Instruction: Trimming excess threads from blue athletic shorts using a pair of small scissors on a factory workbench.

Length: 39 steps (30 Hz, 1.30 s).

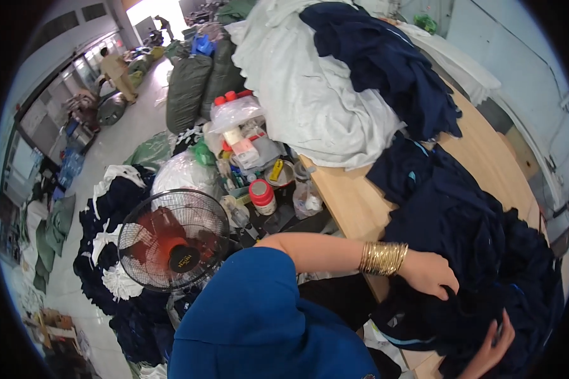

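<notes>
A heap of dark navy garments [461, 240] lies on a light wooden table [354, 202]. My left hand [428, 273], with a stack of gold bangles on the wrist, reaches in from a blue sleeve and is closed on a fold of the navy cloth at the heap's near edge. My right hand [492, 346] comes up from the lower edge, its fingers curled into the same navy cloth further down. Part of each hand is buried in the fabric.
A big pile of white cloth [310, 95] topped by more navy garments [385, 63] fills the table's far end. Beside the table are jars, bottles and a plastic bag [259, 164], a standing fan [174, 243], floor piles of clothes [114, 208], green sacks [189, 88] and distant people [117, 72].
</notes>
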Motion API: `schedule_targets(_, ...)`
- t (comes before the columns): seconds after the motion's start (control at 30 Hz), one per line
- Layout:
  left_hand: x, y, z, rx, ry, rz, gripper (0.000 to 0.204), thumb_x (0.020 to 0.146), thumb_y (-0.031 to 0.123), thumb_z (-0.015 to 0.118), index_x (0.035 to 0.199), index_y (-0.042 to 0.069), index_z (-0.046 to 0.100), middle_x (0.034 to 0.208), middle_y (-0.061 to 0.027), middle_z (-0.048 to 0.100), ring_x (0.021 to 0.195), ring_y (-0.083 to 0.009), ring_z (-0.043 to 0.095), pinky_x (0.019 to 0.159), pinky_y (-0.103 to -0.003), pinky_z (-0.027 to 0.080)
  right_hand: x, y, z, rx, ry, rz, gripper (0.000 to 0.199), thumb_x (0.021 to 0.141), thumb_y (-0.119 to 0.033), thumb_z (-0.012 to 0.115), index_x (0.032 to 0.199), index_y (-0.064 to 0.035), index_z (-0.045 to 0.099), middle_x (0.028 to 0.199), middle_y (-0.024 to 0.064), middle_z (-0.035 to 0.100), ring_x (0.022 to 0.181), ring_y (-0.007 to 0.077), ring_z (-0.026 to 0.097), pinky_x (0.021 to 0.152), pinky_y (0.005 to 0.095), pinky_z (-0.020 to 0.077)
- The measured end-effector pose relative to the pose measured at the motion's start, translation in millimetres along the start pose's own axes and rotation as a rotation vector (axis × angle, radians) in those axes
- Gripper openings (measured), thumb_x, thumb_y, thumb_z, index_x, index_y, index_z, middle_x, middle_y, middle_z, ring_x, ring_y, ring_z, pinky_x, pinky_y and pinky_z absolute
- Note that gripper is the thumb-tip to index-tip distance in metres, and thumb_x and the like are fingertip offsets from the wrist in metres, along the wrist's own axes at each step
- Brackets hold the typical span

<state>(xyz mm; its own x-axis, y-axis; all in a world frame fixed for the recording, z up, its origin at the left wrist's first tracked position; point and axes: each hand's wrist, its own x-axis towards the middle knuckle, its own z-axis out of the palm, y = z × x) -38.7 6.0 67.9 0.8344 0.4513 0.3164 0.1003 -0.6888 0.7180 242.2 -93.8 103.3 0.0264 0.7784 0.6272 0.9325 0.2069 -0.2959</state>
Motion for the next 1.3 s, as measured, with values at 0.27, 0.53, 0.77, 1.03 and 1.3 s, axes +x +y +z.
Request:
schedule_targets(0.27, 44, 7, -39, -0.193, -0.432, 0.302, 0.03, 0.085, 0.023, 0.06, 0.107, 0.003, 0.06, 0.095, -0.018, 0.064, 0.086, -0.0285, 0.061, 0.074, -0.035, 0.046, -28, -9, 42, 0.94, -0.584, 0.515, 0.039, 0.064, -0.017, 0.079, 0.092, -0.0037, 0.054, 0.076, -0.0009, 0.054, 0.072, 0.0107, 0.053, 0.067, 0.0247, 0.0425)
schedule_targets(0.53, 21, -7, -94, -0.273, -0.6, -0.222, 0.027, 0.087, 0.022, 0.062, 0.082, -0.004, 0.056, 0.068, 0.0008, 0.049, 0.069, -0.0047, 0.041, 0.063, -0.023, 0.039, -10, 17, -21, 0.944, -0.303, 0.781, 0.012, 0.071, -0.011, 0.071, 0.07, -0.0066, 0.06, 0.059, -0.0082, 0.049, 0.049, 0.0, 0.037, 0.045, 0.0194, 0.0213)
schedule_targets(0.77, 3, -14, -121, -0.359, -0.354, -0.436, 0.027, 0.082, 0.018, 0.065, 0.065, 0.002, 0.05, 0.064, 0.0089, 0.042, 0.06, -0.001, 0.036, 0.052, -0.019, 0.031, -47, 48, -48, 0.925, -0.292, 0.839, 0.013, 0.072, -0.012, 0.072, 0.069, -0.0084, 0.061, 0.059, -0.0078, 0.049, 0.052, 0.0014, 0.04, 0.048, 0.0196, 0.0249)
schedule_targets(1.03, 10, -8, -118, -0.412, -0.323, -0.455, 0.026, 0.082, 0.016, 0.066, 0.065, 0.003, 0.051, 0.064, 0.0084, 0.045, 0.058, 0.0, 0.037, 0.051, -0.017, 0.032, -52, 41, -56, 0.961, -0.177, 0.827, 0.012, 0.074, -0.009, 0.072, 0.071, -0.0059, 0.06, 0.064, -0.0036, 0.055, 0.058, 0.0042, 0.049, 0.056, 0.0178, 0.0357)
schedule_targets(1.3, 12, -7, -124, -0.37, -0.35, -0.432, 0.026, 0.083, 0.018, 0.066, 0.066, 0.003, 0.053, 0.064, 0.0093, 0.044, 0.059, 0.0003, 0.037, 0.051, -0.017, 0.031, -52, 40, -55, 0.92, -0.158, 0.801, 0.013, 0.074, -0.009, 0.07, 0.07, -0.0052, 0.058, 0.065, -0.006, 0.051, 0.059, 0.0026, 0.045, 0.056, 0.0183, 0.0327)
